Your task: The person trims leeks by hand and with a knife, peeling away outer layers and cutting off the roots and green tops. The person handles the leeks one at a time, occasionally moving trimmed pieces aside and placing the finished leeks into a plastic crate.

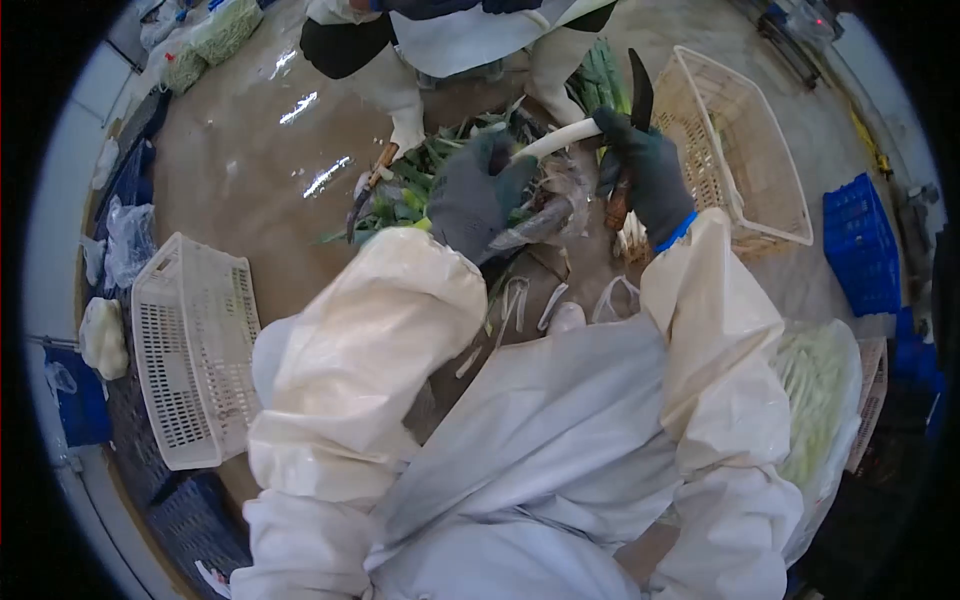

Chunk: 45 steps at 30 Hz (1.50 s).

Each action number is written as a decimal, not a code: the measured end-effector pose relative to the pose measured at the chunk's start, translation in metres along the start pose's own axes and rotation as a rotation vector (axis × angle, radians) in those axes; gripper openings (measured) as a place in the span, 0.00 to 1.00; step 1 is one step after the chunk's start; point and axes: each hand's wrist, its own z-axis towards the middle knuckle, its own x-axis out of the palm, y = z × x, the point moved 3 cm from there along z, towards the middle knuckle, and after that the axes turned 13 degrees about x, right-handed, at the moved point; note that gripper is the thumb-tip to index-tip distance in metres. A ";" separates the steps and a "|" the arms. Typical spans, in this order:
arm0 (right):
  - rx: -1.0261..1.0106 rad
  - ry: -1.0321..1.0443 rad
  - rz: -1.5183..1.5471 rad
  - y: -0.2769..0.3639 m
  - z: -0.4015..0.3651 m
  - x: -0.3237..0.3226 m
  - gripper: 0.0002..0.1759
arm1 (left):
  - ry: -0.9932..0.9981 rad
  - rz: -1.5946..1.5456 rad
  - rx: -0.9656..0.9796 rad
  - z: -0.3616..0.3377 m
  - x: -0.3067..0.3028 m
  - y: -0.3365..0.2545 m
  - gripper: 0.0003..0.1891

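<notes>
My left hand (pixel 468 198), in a grey-green glove, is closed around a leek (pixel 558 138) whose white stalk points up to the right. The stalk's far end meets my right hand (pixel 645 178), also gloved. That hand grips a curved knife (pixel 641 92); its dark blade sticks up above the fingers and its brown handle shows below them. Beneath both hands lies a heap of green leaves and trimmings (pixel 405 190) on the wet floor. My fingertips partly hide the stalk's ends.
A co-worker in white boots (pixel 405 115) is opposite. Beside them lie green leeks (pixel 600 80). Pale crates stand at right (pixel 790 170) and left (pixel 185 380). A blue crate (pixel 860 245) and bagged pale vegetables (pixel 815 400) are farther right. Another brown handle (pixel 383 163) lies near the heap.
</notes>
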 end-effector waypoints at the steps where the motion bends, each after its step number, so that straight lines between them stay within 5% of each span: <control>1: 0.015 0.055 0.058 0.006 -0.009 0.007 0.16 | -0.018 0.043 0.176 0.009 -0.004 -0.004 0.18; 2: 0.017 0.066 0.036 0.009 -0.017 0.011 0.16 | -0.037 0.087 0.352 0.018 -0.009 -0.009 0.18; 4: 0.023 0.088 -0.013 0.013 -0.030 0.018 0.16 | 0.073 -0.052 0.405 0.025 -0.013 -0.009 0.19; 6: -0.050 0.047 0.020 0.014 -0.044 0.031 0.18 | 0.331 -0.413 0.148 0.023 -0.009 -0.003 0.19; 8: -0.069 -0.015 0.026 0.016 -0.050 0.034 0.19 | 0.333 -0.340 0.114 0.023 -0.010 -0.001 0.19; 12: -0.769 -0.427 -0.296 0.021 -0.059 0.028 0.17 | 0.205 -0.484 0.008 0.030 -0.005 0.005 0.18; 13: -0.811 -0.434 -0.444 0.019 -0.061 0.027 0.14 | 0.174 -0.525 -0.018 0.033 -0.008 0.002 0.18; 16: -0.759 -0.361 -0.769 0.007 -0.066 0.039 0.15 | 0.191 -0.473 0.022 0.038 -0.017 -0.004 0.20; 22: -0.564 -0.291 -0.794 0.001 -0.054 0.037 0.15 | 0.229 -0.451 0.040 0.036 -0.017 -0.011 0.20; 39: -0.508 -0.235 -0.911 -0.009 -0.045 0.039 0.16 | 0.273 -0.340 0.120 0.037 -0.009 0.000 0.15; 42: -0.359 -0.179 -0.945 -0.017 -0.022 0.033 0.18 | 0.206 -0.545 0.095 0.030 0.002 0.003 0.14; 45: -0.381 -0.268 -0.991 -0.026 0.008 0.022 0.21 | 0.340 -0.275 0.266 0.016 -0.002 -0.035 0.15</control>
